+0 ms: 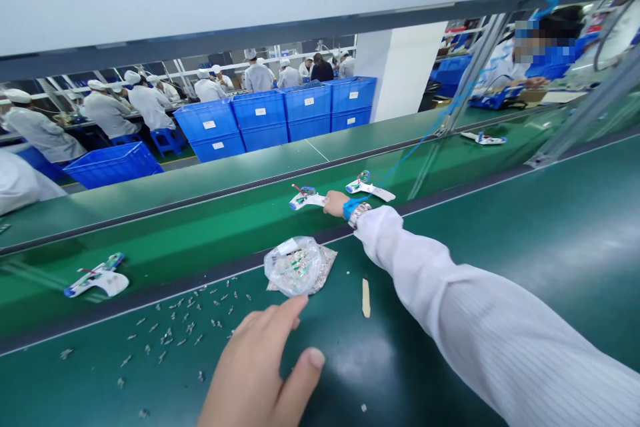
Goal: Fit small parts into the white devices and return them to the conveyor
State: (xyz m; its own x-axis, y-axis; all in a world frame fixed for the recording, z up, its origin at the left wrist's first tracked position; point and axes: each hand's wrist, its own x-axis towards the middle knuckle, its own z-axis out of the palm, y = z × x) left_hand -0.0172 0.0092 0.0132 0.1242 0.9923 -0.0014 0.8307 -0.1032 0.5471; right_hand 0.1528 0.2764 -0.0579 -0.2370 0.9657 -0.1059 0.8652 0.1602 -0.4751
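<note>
My right hand (337,204), with a blue wrist strap (354,205) and a metal watch above it, reaches over the green belt. Its fingers are closed on the handle end of a white gun-shaped housing (313,200) with a circuit board and a red wire. Just beyond the wrist lies a second housing (371,189) of the same kind. In the foreground my left hand (265,360) hangs over the bench, thumb and fingers apart, holding nothing. Past its fingertips sits a clear plastic bag (300,267) of small parts. Many small metallic pieces (190,328) are scattered to the left.
Another housing (97,279) lies on the belt at left, and one (484,139) farther right. A flat tan stick (366,298) rests on the bench. Blue bins (207,121) stand behind the line. Metal posts (575,107) rise at right, where a co-worker (500,67) sits.
</note>
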